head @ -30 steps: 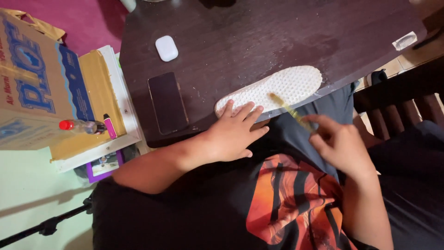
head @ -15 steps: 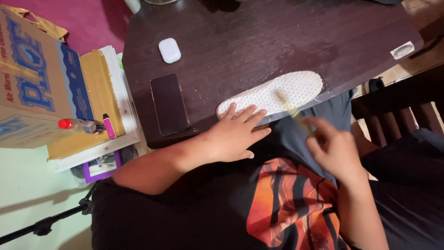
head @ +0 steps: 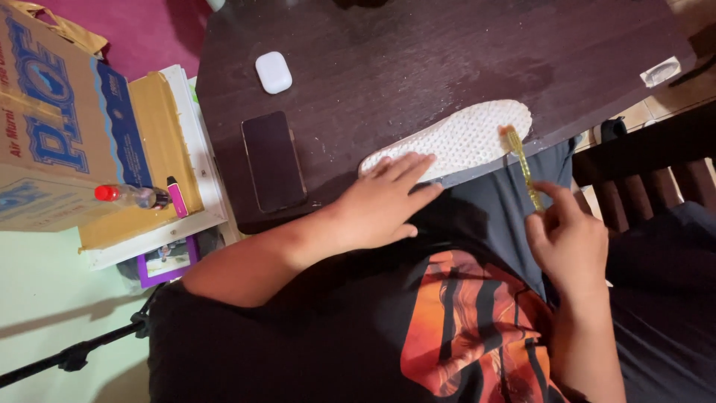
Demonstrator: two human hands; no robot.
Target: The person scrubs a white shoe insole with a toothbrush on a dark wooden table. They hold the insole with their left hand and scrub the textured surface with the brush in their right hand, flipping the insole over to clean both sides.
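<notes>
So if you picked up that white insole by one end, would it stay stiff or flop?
The insole looks thin and foamy, so it would probably bend and weigh little. The left hand pins its heel, suggesting it slides easily under the brush.

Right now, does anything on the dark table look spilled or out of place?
Yes: pale specks and a dull smear mark the table beside the white insole, which overhangs the near edge.

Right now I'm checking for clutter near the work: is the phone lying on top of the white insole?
No, the dark phone lies flat on the table, apart from the white insole under the left hand.
</notes>
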